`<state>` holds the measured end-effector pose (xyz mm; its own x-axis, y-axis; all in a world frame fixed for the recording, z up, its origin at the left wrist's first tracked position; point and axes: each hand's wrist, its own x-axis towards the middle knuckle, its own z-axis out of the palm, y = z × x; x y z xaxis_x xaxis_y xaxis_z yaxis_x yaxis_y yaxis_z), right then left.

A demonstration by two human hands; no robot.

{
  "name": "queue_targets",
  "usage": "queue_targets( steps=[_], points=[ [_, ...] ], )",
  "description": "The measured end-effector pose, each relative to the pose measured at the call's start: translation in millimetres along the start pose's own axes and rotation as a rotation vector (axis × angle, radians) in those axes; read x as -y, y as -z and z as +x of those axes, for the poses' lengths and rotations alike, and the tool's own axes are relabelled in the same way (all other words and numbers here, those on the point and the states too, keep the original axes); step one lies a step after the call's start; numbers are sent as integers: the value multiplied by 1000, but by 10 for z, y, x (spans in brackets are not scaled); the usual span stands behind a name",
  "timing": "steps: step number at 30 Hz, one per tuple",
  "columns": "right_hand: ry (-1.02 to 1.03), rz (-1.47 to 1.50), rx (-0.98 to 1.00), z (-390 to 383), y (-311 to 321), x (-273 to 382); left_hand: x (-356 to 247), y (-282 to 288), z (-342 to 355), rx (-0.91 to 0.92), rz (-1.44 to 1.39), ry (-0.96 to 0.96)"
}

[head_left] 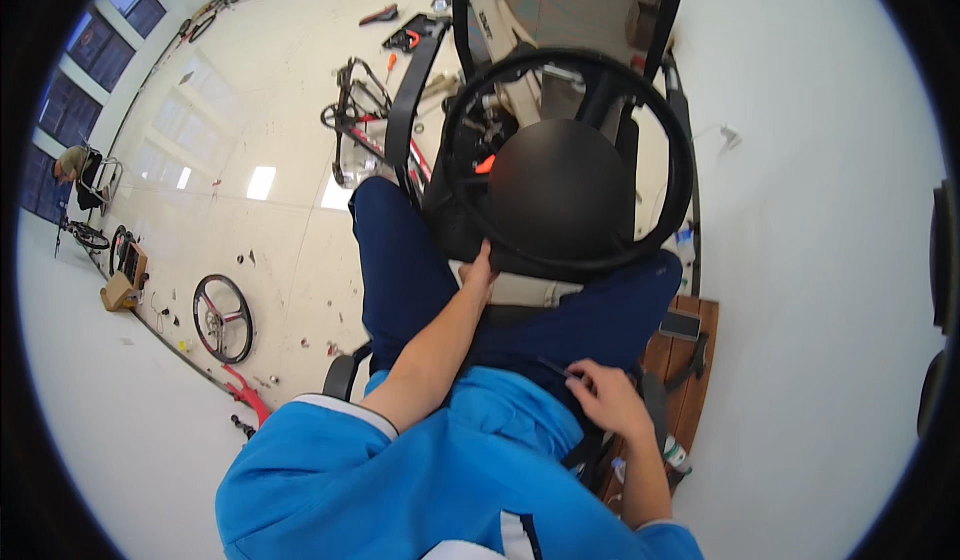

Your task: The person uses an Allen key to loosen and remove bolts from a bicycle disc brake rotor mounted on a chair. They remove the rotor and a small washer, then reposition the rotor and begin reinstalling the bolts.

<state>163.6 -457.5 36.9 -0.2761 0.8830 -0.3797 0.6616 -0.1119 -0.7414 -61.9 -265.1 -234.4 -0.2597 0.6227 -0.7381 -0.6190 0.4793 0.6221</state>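
Two hands work: left hand (478,268) reaches forward, fingers pressed on the black wheel (566,165); right hand (610,398) pinches a thin black tool (556,368).

The black wheel (565,155) and its solid disc fill the space over the person's lap, blocking any reach straight ahead; the black frame (470,20) hems it in above, while open floor (250,130) lies to the left

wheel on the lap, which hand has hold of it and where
The left hand grips the wheel at its lower rim; the right hand pinches a thin dark tool.
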Motion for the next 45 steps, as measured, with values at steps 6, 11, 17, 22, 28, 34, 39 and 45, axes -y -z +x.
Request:
queue_targets(
  steps=[6, 11, 17, 22, 28, 34, 39, 45],
  points=[
    [11, 13, 15, 36, -31, -95, -251, -24, -352, 25, 623, 33],
    [-21, 34, 24, 1, 8, -48, -627, -371, -763, 353, 1160, -813],
    [-27, 35, 45, 14, 53, -19, -719, -871, -460, 479, 1565, -1346],
    [-33, 24, 13, 5, 48, -41, -568, -871, -168, 414, 1432, -1580],
    [-40, 14, 4, 33, 49, -10, -623, -739, -78, 533, 1408, -1458],
    [6, 0, -167, 82, 22, -2, -649, -516, -702, 525, 1161, -1064],
    [-70, 18, -473, 203, -20, -1, -480, -200, -1166, 653, 590, -373],
    [-126, -22, -493, 306, 119, 15, -607, -306, -1132, 834, 520, -260]
  ],
)
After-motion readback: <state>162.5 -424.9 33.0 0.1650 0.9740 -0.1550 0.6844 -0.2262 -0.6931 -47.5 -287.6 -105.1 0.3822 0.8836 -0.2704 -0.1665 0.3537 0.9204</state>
